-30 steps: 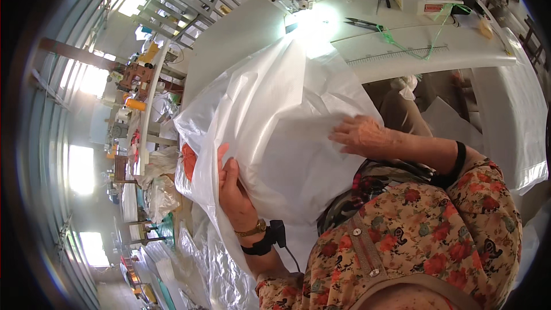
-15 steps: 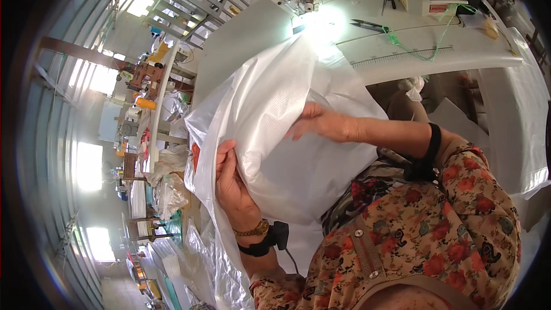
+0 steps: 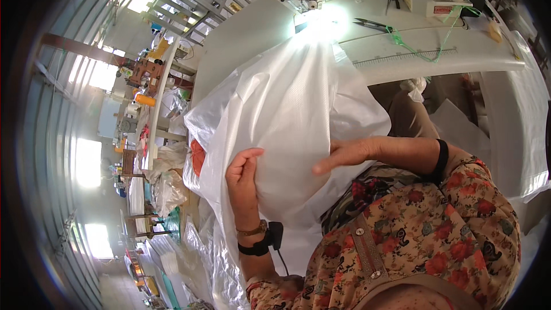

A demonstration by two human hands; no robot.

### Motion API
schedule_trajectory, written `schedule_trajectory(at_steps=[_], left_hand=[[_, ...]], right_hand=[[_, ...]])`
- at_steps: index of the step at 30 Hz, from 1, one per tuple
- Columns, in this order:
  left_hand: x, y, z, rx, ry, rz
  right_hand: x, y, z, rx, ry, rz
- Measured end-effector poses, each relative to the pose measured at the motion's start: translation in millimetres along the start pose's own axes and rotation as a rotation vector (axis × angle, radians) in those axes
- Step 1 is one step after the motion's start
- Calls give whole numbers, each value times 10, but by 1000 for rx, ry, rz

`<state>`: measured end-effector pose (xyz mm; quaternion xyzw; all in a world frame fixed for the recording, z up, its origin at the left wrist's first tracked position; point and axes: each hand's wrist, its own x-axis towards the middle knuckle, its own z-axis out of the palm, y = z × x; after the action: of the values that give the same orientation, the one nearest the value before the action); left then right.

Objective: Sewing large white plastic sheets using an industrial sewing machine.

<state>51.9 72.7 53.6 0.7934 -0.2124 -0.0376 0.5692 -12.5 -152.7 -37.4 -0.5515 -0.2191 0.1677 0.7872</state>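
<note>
A large white woven plastic sheet [image 3: 281, 109] hangs in folds from the bright spot under the sewing machine's head [image 3: 310, 3] down to my lap. My left hand [image 3: 243, 175] is closed on the sheet at its left part, fingers curled and pressed together. On the right, my right hand [image 3: 347, 155] lies against the sheet beside a long fold, its fingers stretched out and slightly blurred. The glare of the machine's lamp hides where the sheet meets the needle.
Black thread snips [image 3: 372, 24] with green thread [image 3: 427, 57] lie on the machine table [image 3: 402, 60], behind a ruler marking. An orange-red thing [image 3: 197, 158] shows beside the sheet. More machines [image 3: 150, 74] stand on a bench at the left, with bundled plastic [image 3: 169, 186] below.
Both hands have come down and nearer to me. The sheet's raised fold has dropped and now lies smoother, pulled toward my lap. My right hand has come out from under the fold.
</note>
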Motion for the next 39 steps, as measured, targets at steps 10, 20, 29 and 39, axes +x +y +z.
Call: schedule_trajectory(at_steps=[10,20,29,39], left_hand=[[2,-255,-109,-52,-3,-44],[56,36,-95,-289,76,-87],[193,221,-202,-382,107,-101],[339,-1,-385,-335,35,-81]], right_hand=[[114,-114,-202,579,398,-202],[318,-346,-570,728,105,-379],[309,-423,-318,-27,152,-164],[353,-372,-213,-296,441,-465]])
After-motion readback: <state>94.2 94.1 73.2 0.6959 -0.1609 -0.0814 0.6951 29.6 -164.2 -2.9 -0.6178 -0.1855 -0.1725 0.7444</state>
